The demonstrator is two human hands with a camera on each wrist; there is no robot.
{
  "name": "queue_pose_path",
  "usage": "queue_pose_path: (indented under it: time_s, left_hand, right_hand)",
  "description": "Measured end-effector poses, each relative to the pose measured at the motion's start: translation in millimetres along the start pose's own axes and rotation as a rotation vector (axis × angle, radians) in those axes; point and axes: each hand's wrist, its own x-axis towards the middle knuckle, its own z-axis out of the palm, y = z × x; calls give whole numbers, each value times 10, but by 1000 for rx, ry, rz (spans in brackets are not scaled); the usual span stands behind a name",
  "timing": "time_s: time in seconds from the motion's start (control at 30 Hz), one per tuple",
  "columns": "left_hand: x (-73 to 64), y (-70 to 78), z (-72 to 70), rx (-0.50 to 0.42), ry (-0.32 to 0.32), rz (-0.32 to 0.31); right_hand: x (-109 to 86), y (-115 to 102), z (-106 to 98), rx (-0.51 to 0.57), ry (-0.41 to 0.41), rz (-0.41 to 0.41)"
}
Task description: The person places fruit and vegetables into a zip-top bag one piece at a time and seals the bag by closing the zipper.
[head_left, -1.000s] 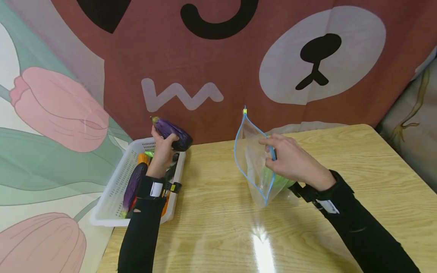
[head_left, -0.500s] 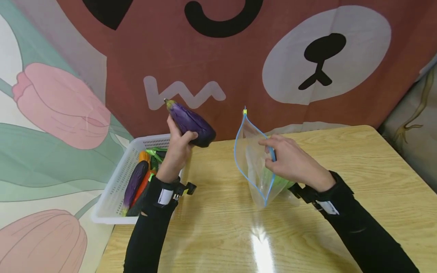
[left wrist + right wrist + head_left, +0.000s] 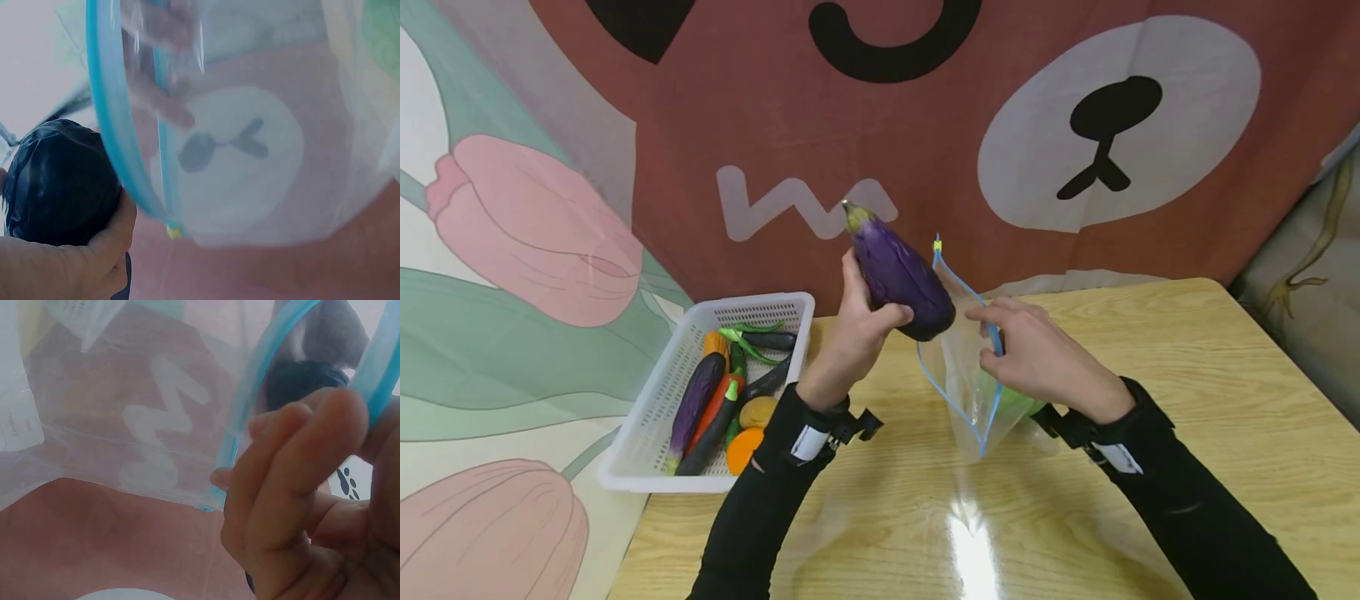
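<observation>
My left hand (image 3: 853,337) grips a purple eggplant (image 3: 898,279) by its middle, green stem end up and tilted left. Its rounded bottom overlaps the mouth of a clear zip bag (image 3: 958,379) in the head view. In the left wrist view the eggplant (image 3: 62,181) shows dark beside the bag's blue zip rim (image 3: 115,137). My right hand (image 3: 1037,350) pinches the right side of that rim, and the mouth stands spread apart. A yellow slider (image 3: 937,246) sits at the rim's far corner. Something light green (image 3: 1007,392) shows through the bag, partly behind my right hand.
At the left stands a white basket (image 3: 625,458) with another eggplant (image 3: 696,400), a red vegetable (image 3: 711,412), green peppers (image 3: 752,342) and several other vegetables. The wooden table (image 3: 880,517) runs up to a printed cloth (image 3: 790,125) at the back.
My left hand has lifted the eggplant out from over the basket and carried it right to the bag's mouth. The right hand and the bag have stayed nearly still.
</observation>
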Motion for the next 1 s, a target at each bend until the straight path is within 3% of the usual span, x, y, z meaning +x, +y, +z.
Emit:
queue_pose_path:
  time_s: [0.13,0.43,0.6,0.7,0.87,1.0]
  left_hand:
    - [-5,-34,96,140,-56,-30]
    - [-18,-91,194,751,-110,-69]
    - [-43,-175,241,977,-184,-60]
    - [-40,-222,264,1032,-217,-65]
    - [-33,-264,252,1012,-245,-86]
    - [-14,-291,226,1012,-303,-91]
  right_hand:
    - [-9,-2,-7,11,-4,5]
    - [-8,-10,-62,19,30,19]
    - [-16,-20,-77,47,63,29]
    - [-33,-32,-98,59,79,31]
    - [-43,-60,-147,71,99,30]
    - [-48,-81,-183,61,107,12]
